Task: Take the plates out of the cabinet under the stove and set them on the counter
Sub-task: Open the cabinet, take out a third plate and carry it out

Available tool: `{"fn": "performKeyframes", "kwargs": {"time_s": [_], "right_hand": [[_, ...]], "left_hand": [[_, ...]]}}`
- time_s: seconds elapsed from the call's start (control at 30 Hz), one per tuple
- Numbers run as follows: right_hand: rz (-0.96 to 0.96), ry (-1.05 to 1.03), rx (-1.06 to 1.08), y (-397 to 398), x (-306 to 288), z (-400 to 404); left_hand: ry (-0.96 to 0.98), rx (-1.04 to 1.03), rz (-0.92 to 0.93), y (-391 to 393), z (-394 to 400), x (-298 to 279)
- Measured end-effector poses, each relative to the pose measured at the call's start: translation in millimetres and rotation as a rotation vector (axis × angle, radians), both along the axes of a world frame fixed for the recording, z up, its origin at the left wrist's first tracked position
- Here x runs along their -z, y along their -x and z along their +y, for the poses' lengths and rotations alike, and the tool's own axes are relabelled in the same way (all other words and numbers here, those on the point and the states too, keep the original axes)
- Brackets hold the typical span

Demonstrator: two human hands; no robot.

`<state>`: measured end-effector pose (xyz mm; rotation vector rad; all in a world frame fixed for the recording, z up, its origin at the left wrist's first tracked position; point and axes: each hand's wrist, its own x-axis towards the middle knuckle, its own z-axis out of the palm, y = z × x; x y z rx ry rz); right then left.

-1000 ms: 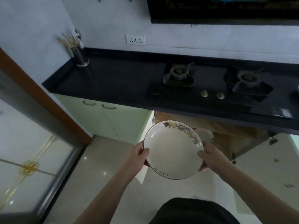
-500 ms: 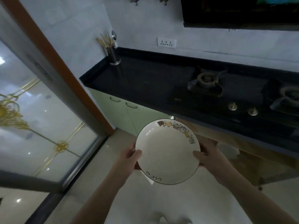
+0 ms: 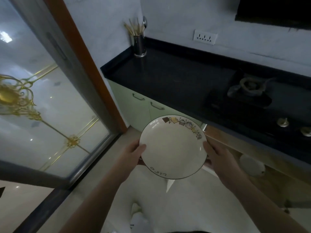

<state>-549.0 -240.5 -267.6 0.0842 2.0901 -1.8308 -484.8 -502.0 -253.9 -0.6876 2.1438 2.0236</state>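
You hold the plate (image 3: pixel 173 147) between both hands, in the air in front of the bench (image 3: pixel 176 78) and lower than its front edge. Your left hand (image 3: pixel 133 153) makes its grip on the plate's left rim, thumb curled over the top and the fingers hidden beneath; your right hand (image 3: pixel 217 157) grips the right rim the same way, thumb on top, a fingertip showing under the edge. The plate is cream with a thin dark rim line, a band of small cartoon figures along the far edge and some lettering on the near edge, and it tilts slightly toward you. Just beyond your grip are the pale green cabinet doors (image 3: pixel 134 108) with metal handles under the black bench. To the right of your right hand, lower down, a white dish (image 3: pixel 252 165) sits in the opened wooden cabinet. Farther out on the bench, a gas burner (image 3: pixel 250 86) and two knobs (image 3: pixel 282 122) lie to the right, and a steel utensil holder (image 3: pixel 139 45) with chopsticks stands in the far left corner. A wall socket (image 3: pixel 204 37) sits above the bench.
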Motion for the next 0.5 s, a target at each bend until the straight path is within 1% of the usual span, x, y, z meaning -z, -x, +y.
{"fn": "performKeyframes", "kwargs": {"time_s": [0.07,0.13,0.2,0.33,0.5], "right_hand": [[-0.023,0.002,0.066,8,4,-32],[-0.049,0.005,0.105,17,7,-67],[-0.09,-0.002,0.11,27,11,-99],[-0.151,0.073,0.081,47,13,-152],[-0.19,0.104,0.091,77,15,-189]], "left_hand": [[0.029,0.007,-0.008,15,-32,5],[0.008,-0.007,-0.017,29,-67,7],[-0.033,-0.026,-0.044,41,-103,6],[-0.131,-0.04,-0.051,63,-167,4],[-0.284,-0.028,-0.119,95,-211,11]]}}
